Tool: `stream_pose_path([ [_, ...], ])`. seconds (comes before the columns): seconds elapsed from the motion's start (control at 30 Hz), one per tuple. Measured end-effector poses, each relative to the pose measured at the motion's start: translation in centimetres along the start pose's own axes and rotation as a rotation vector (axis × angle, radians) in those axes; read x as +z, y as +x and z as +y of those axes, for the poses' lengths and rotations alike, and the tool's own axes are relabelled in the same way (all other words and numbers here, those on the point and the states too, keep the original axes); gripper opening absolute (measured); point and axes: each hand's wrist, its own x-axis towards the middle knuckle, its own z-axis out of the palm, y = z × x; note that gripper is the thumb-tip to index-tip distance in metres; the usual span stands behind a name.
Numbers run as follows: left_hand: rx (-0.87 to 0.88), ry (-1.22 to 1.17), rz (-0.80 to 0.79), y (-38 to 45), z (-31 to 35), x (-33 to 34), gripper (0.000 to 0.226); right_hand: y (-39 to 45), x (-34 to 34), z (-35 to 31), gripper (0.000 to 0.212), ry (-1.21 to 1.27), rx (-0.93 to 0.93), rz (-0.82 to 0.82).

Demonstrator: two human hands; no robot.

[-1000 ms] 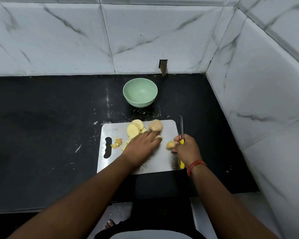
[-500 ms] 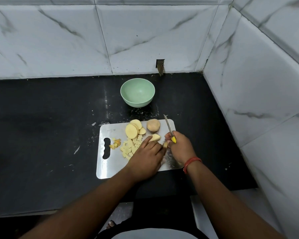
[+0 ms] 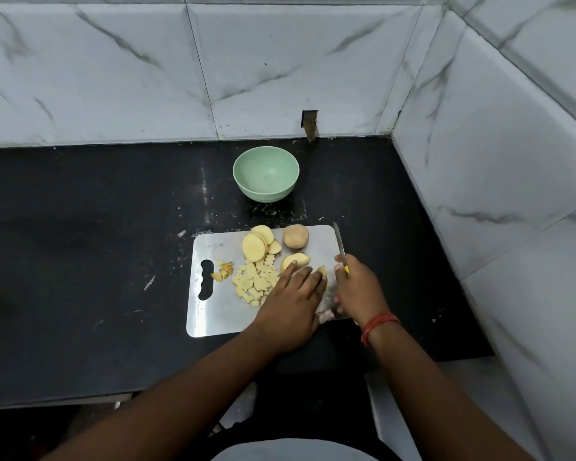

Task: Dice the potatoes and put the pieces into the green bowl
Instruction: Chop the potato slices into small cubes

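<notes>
Right hand [image 3: 358, 287] gripping the yellow-handled knife [image 3: 340, 242], blade pointing away; left hand [image 3: 293, 294] lying with fingers extended over potato pieces [image 3: 295, 261] on the steel cutting board [image 3: 213, 314]. Sitting beyond the board — green bowl [image 3: 266, 174], nothing inside, on the black countertop [image 3: 80, 244]. Enclosing the corner — white marble-veined tiles [image 3: 280, 68].

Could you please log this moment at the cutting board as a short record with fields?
surface: black counter, metal cutting board
green bowl: empty, beyond the board
knife: gripped by right hand, blade pointing away
left hand: fingers flat on a potato piece
diced pieces: piled mid-board
slices: stacked at far edge
potato half: uncut, skin up
progress: nothing in bowl yet
</notes>
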Motion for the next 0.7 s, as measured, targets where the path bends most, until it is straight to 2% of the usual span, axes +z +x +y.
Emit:
stream_pose_path([
  [0.1,0.028,0.002,0.010,-0.4,-0.2,0.2,0.065,-1.1,-0.6,-0.4,0.028,-0.134,0.049,-0.118],
  [0.23,0.033,-0.029,-0.003,-0.9,-0.5,0.4,0.062,-2.3,-0.1,-0.6,0.023,-0.344,0.041,-0.101],
  [0.37,0.037,-0.043,-0.020,-0.9,-0.7,0.3,0.061,-3.4,0.1,-0.9,0.027,-0.523,0.013,-0.203],
  [0.53,0.056,-0.048,-0.042,-1.0,-0.9,0.6,0.061,-4.5,-0.1,-1.1,0.029,-0.608,-0.043,-0.249],
  [0.7,0.051,-0.051,-0.075,-1.0,-0.8,0.6,0.064,-4.9,0.0,-1.6,0.031,-0.629,0.007,-0.270],
])
